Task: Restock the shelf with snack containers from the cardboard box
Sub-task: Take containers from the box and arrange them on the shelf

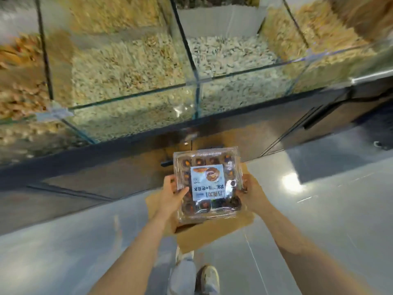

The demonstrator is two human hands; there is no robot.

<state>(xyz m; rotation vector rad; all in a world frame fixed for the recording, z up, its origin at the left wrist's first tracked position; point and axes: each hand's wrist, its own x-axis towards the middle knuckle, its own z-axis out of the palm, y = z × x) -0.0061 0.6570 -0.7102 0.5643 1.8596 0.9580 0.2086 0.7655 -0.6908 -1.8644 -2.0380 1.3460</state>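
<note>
A clear plastic snack container (pixel 207 184) with dark round pastries and a white and blue label is held level in front of me. My left hand (pixel 173 193) grips its left edge, thumb on the lid. My right hand (pixel 249 193) grips its right edge. Under it, on the floor, lies the brown cardboard box (pixel 214 229), mostly hidden by the container and my arms.
Glass bulk bins (pixel 131 67) filled with pale and tan snacks stand above a dark counter front (pixel 106 165). A cabinet handle (pixel 325 116) shows at right. My shoes (pixel 207 277) stand on the glossy grey floor (pixel 319 209).
</note>
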